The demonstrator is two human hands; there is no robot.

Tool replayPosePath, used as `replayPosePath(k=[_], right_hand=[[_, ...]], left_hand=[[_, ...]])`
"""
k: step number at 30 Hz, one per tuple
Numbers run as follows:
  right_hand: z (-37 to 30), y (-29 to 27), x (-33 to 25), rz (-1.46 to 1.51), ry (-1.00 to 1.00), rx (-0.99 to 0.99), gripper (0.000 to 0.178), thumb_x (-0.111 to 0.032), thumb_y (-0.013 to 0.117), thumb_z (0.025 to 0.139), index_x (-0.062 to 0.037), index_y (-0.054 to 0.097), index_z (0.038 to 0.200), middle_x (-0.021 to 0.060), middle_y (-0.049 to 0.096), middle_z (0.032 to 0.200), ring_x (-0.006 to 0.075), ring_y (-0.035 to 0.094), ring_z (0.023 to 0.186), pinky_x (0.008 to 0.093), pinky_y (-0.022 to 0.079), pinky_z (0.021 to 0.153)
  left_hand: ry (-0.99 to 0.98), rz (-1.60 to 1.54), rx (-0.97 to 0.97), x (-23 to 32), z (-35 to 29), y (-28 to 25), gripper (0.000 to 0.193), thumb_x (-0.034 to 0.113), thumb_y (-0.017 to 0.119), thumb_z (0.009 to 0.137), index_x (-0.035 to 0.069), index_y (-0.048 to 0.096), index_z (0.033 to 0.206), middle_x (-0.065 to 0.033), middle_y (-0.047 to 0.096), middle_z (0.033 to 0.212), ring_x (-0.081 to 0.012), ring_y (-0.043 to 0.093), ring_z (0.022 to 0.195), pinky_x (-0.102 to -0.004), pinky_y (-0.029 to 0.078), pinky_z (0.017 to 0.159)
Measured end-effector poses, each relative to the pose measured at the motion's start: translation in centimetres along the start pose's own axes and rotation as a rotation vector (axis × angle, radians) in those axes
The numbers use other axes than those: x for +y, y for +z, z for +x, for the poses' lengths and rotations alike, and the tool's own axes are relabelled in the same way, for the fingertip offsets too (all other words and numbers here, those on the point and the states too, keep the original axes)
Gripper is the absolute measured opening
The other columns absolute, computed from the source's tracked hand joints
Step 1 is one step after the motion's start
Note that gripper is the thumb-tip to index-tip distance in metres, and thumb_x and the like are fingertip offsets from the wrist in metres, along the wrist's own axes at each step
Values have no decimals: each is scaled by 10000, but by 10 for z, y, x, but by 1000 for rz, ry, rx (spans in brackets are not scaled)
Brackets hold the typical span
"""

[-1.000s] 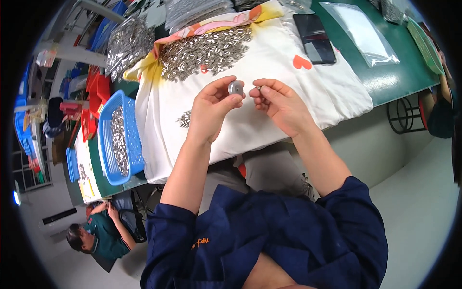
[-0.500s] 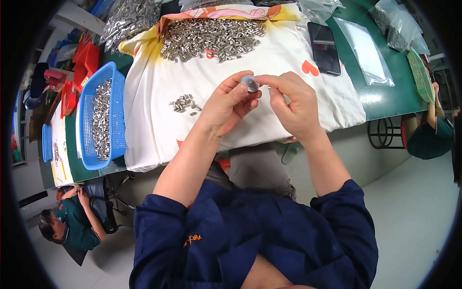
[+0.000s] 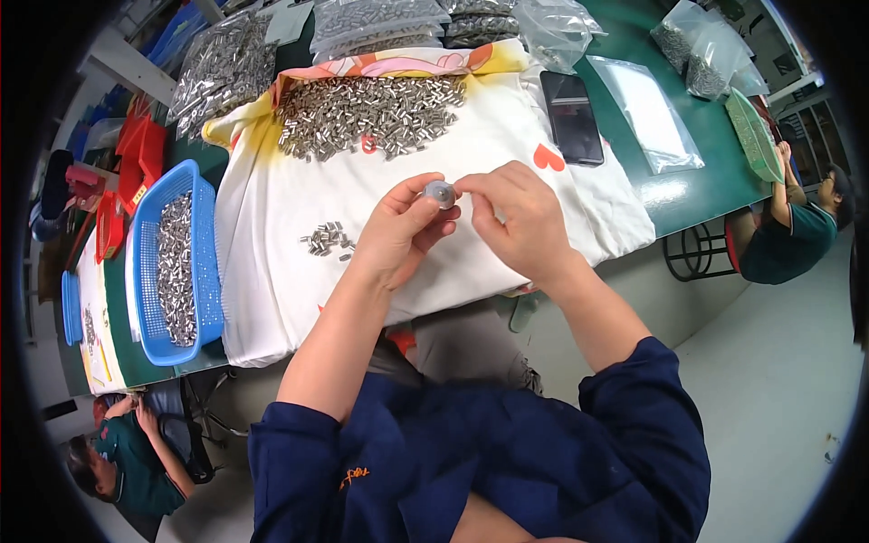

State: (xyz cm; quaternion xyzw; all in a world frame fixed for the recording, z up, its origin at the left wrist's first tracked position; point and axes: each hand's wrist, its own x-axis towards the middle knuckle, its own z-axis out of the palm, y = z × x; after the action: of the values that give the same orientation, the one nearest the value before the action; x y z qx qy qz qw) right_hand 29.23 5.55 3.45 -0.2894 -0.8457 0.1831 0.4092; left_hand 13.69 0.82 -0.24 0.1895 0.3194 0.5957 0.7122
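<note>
My left hand (image 3: 396, 233) holds a small round grey metal piece (image 3: 440, 194), disc-like on its upper face, between thumb and fingers above the cloth. Close at its right edge is the index fingertip of my right hand (image 3: 523, 222). The other fingers of that hand are curled in, and whatever they may hold is hidden. A small heap of short metal cylinders (image 3: 326, 239) lies left of my left hand. Farther back spreads a large pile of similar cylinders (image 3: 362, 116). Both rest on a white cloth (image 3: 272, 308) with printed red hearts.
A blue basket (image 3: 210, 299) containing metal cylinders stands at the left, near red bins (image 3: 140, 163). Behind the cloth are bags of metal parts (image 3: 226, 68). A black phone (image 3: 572, 118) and a clear plastic bag (image 3: 647, 113) lie at right. Co-workers sit at both sides.
The whole view has shifted, so the table sits lower and more to the left. Both hands keep nearly the same pose around the round metal piece.
</note>
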Motion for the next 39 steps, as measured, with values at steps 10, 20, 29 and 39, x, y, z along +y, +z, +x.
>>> replayPosePath(k=[10, 20, 29, 39], right_hand=[[-17, -12, 52, -557, 7, -271, 37, -48, 550, 640, -58, 548, 677, 68, 517, 623, 233, 524, 666, 327, 428, 624], [51, 51, 71, -504, -9, -199, 75, -112, 547, 708, -85, 603, 751, 92, 575, 723, 250, 544, 724, 343, 437, 661], [57, 62, 81, -602, 39, -270, 94, -143, 530, 750, -89, 606, 753, 101, 581, 739, 238, 555, 746, 320, 453, 676], [61, 56, 72, -463, 213, -328, 112, -132, 540, 731, -54, 607, 777, 107, 597, 777, 260, 559, 760, 350, 443, 685]], left_hand=[[4, 9, -65, 6, -6, -11, 254, 78, 554, 808, 80, 505, 1058, -96, 590, 953, -140, 571, 739, -245, 479, 663], [-17, 93, 43, 19, -22, -18, 315, 37, 557, 793, 62, 498, 1102, -91, 592, 981, -175, 584, 816, -264, 486, 700], [182, 225, 71, 63, -46, -60, 316, -2, 546, 769, 36, 507, 1080, -122, 586, 1001, -196, 594, 832, -272, 491, 694], [231, 566, 127, 97, -24, -95, 295, 28, 537, 790, 2, 496, 1081, -103, 578, 991, -171, 567, 903, -263, 457, 788]])
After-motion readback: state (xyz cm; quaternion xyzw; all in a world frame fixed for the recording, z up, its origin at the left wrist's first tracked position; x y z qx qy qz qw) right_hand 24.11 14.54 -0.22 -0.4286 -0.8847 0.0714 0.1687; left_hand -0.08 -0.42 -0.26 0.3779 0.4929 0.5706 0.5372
